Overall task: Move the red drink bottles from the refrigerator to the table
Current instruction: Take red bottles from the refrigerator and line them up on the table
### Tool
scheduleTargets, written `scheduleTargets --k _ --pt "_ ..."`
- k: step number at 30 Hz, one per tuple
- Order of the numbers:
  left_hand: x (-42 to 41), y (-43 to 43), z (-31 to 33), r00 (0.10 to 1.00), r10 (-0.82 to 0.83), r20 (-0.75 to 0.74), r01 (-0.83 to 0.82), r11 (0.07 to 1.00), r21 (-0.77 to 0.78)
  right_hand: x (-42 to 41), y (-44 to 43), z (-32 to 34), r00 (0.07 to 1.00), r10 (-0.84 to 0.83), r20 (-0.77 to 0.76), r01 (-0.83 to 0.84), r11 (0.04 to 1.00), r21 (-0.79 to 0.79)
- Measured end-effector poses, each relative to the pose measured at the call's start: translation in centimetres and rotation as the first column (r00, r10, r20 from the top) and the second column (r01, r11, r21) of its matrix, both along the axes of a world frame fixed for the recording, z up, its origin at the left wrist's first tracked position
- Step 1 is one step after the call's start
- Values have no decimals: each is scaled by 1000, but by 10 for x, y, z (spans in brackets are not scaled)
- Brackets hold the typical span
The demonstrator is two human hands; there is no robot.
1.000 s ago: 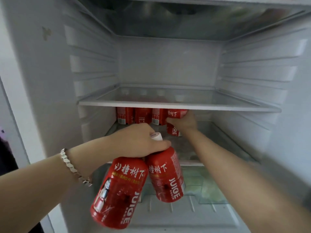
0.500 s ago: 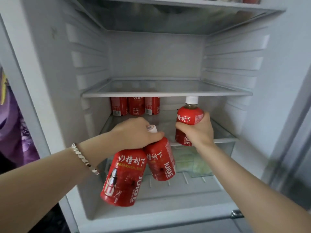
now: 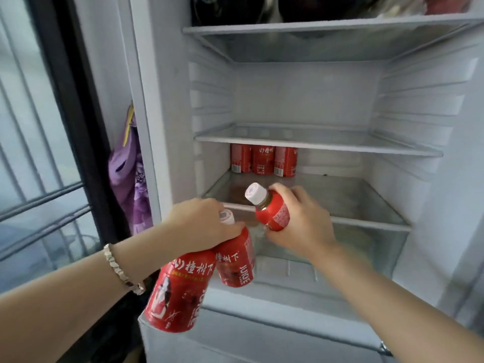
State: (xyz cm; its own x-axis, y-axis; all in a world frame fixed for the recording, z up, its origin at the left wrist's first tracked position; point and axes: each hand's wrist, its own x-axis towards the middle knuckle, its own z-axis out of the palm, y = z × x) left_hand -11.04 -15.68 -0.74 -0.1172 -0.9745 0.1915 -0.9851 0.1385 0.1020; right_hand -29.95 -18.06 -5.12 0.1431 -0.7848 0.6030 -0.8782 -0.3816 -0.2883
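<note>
My left hand point(image 3: 204, 226) is clenched from above over two necks at once. It holds the front red plastic drink bottle point(image 3: 180, 292) and the second red plastic drink bottle point(image 3: 235, 260), and both hang below the fist in front of the white refrigerator point(image 3: 301, 95). My right hand point(image 3: 301, 224) is wrapped round the third red plastic drink bottle point(image 3: 272, 213). Its white cap is tilted left, and it sits just above the front lip of the clear glass lower shelf point(image 3: 353, 205). A row of three more red drink bottles point(image 3: 263, 161) stands at the back left of that shelf. The table is not in view.

Risks:
- **Two-neck grip:** this is the weak point. The two bottles splay apart at the bottom, so a swing on the way to the table could work one neck out of my fingers and drop it.
- **Cold, wet plastic:** this would make a slip likelier, but I can't tell if there is condensation.
- **Third bottle:** it is tilted and near the second bottle's cap, so it could knock that cap or clip the shelf lip coming out.

Surface: the lower shelf is glass with white front trim and looks smudged near the front. A clear plastic crisper drawer point(image 3: 366, 244) sits under it and a glass middle shelf point(image 3: 314, 138) above. The top shelf point(image 3: 314, 24) carries dark rounded things, too blurred to name.

Room: a purple flowered cloth point(image 3: 131, 174) hangs just left of the fridge, and beyond it is a dark-framed barred window point(image 3: 39, 153). There is a silver link bracelet point(image 3: 123, 271) on my left wrist.
</note>
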Motion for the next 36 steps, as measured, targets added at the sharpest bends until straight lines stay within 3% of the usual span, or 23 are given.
scheduleTargets --k 3,7,13,18,23,26,36 --pt "4 37 -14 987 162 -11 -163 984 -74 17 8 -2 979 182 -97 -173 981 91" --pt "7 104 -40 930 366 -15 -366 929 -60 47 42 -19 894 420 -157 -386 899 208" --pt "20 241 -76 752 659 -5 -659 752 6 93 123 -44 700 700 -140 -638 701 319" --pt "25 376 -91 556 830 41 -831 557 -10 136 224 -58 478 873 -95 -777 471 417" --pt "8 550 -105 266 960 90 -959 273 -75 178 378 -73 135 982 -130 -869 180 460" --pt "-18 655 -114 119 992 41 -990 122 -72 188 477 -78 -44 989 -141 -874 30 484" --pt "-140 981 -128 -403 911 89 -914 -406 13 170 835 -103 -490 872 -24 -742 -402 537"
